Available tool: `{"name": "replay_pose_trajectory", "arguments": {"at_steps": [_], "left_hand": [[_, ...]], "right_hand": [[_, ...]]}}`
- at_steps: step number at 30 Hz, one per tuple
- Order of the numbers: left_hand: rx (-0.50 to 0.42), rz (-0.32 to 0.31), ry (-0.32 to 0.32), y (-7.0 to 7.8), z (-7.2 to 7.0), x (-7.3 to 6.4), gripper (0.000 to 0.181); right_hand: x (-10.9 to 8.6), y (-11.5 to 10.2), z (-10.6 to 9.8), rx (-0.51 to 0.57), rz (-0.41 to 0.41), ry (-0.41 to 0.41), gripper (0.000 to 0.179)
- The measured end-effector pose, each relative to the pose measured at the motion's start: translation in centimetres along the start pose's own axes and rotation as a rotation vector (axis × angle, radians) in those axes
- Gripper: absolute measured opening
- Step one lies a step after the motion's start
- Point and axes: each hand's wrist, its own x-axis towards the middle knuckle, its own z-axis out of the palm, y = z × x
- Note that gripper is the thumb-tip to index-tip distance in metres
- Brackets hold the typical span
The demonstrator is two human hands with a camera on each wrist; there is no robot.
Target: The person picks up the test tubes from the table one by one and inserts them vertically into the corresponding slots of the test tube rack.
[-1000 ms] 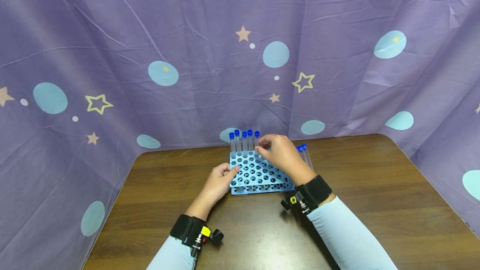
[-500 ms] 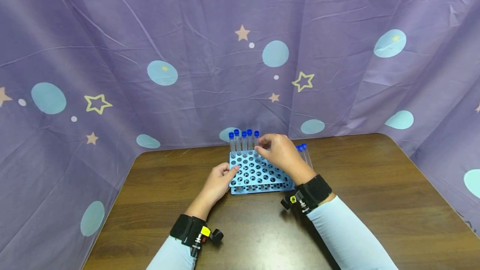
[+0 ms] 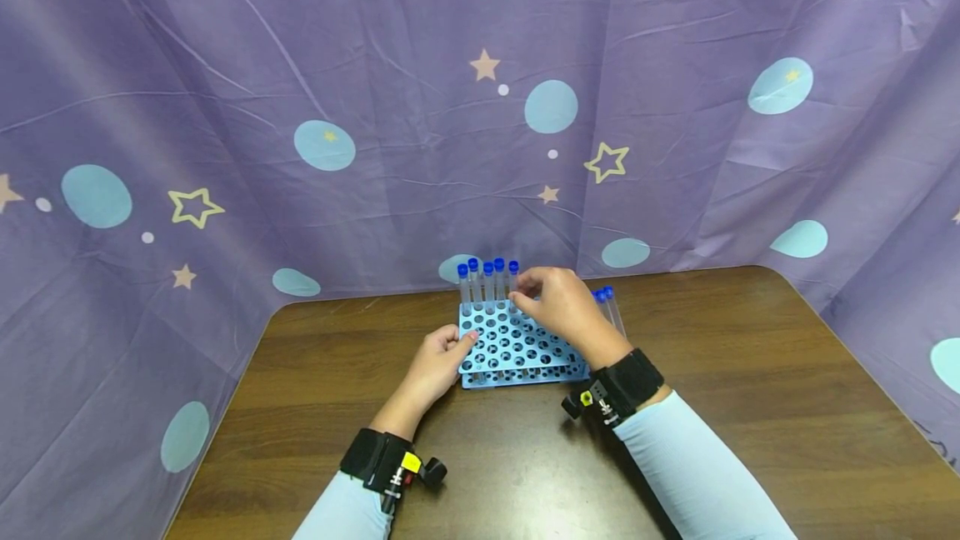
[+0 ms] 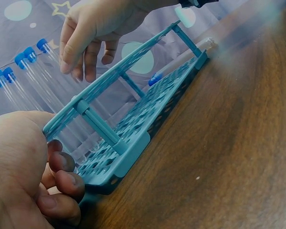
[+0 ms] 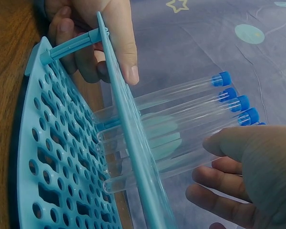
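Observation:
A light blue test tube rack stands on the table, with two perforated tiers. Several clear test tubes with blue caps stand in its back row toward the left end. My left hand grips the rack's left end, thumb on the top tier and fingers curled below it, as the left wrist view shows. My right hand hovers over the back edge beside the rightmost standing tube. Its thumb tip overlaps that tube in the left wrist view, while its loosely bent fingers are spread apart.
More blue-capped tubes lie behind the rack's right end, partly hidden by the right hand; one lying tube shows in the left wrist view. A wooden table extends around the rack. A purple patterned curtain hangs behind.

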Motion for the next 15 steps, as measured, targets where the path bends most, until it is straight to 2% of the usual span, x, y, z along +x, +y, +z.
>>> {"name": "replay_pose_trajectory", "arguments": {"at_steps": [15], "left_hand": [[0.003, -0.006, 0.002, -0.04, 0.00, 0.03, 0.038]], "right_hand": [[0.01, 0.20, 0.03, 0.007, -0.005, 0.003, 0.020]]}}
